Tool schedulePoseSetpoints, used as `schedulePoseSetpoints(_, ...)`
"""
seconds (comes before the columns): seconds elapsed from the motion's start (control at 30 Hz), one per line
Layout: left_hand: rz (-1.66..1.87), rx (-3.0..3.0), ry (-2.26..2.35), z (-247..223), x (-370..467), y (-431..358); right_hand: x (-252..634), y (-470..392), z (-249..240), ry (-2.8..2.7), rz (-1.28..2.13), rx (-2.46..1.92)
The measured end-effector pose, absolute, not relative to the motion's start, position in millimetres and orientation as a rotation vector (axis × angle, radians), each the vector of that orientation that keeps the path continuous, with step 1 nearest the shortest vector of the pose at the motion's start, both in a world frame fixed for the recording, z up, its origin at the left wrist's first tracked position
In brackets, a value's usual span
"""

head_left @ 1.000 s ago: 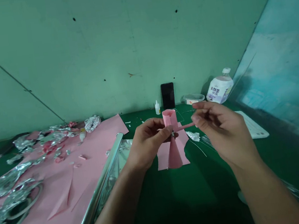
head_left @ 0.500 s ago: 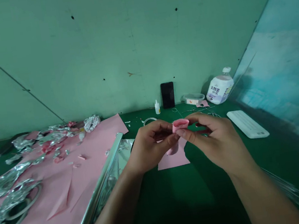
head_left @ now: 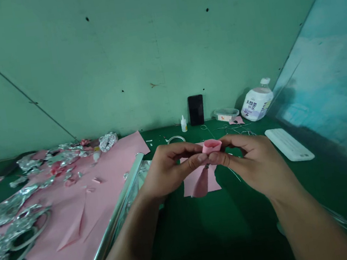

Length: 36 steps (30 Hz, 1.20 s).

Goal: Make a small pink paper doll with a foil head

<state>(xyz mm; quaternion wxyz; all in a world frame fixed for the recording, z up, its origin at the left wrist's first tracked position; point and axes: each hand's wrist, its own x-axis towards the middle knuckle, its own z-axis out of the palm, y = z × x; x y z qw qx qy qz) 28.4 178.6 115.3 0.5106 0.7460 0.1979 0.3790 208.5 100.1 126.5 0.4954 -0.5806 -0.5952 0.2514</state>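
Observation:
A piece of pink paper or thin foam (head_left: 212,145) is pinched in front of me, its upper end curled into an open oval loop. Below the pinch, a flared pink tail (head_left: 200,184) hangs down. My left hand (head_left: 173,165) grips the left side between thumb and fingers. From the right, my right hand (head_left: 250,160) holds it the same way, and the two thumb tips nearly meet. Something small and dark shows at the narrow waist under the thumbs. Beneath lies a flat pink sheet (head_left: 213,183) on the green tabletop (head_left: 204,233).
Left are large pink sheets (head_left: 111,192), crumpled foil (head_left: 107,142) and a long foil roll (head_left: 120,210). Along the wall stand a small glue bottle (head_left: 183,124), a phone (head_left: 196,110), a plastic tub (head_left: 226,115) and a drink bottle (head_left: 257,102). A white slab (head_left: 289,144) lies right.
The loop has become rounder and more upright. The flared tail now shows lower down, and a thin wire has come into sight beside my right hand. The view has shifted slightly.

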Motion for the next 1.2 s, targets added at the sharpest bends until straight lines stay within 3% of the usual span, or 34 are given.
schedulePoseSetpoints(0.37,0.977,1.599,0.525,110,34,180,211,100,124,-1.354,0.799,-1.282)
schedulePoseSetpoints(0.87,1.033,1.744,0.666,109,41,174,191,101,116,-1.349,0.42,-1.417)
schedulePoseSetpoints(1.2,0.851,1.664,0.612,112,33,180,194,100,118,-1.279,0.615,-1.39)
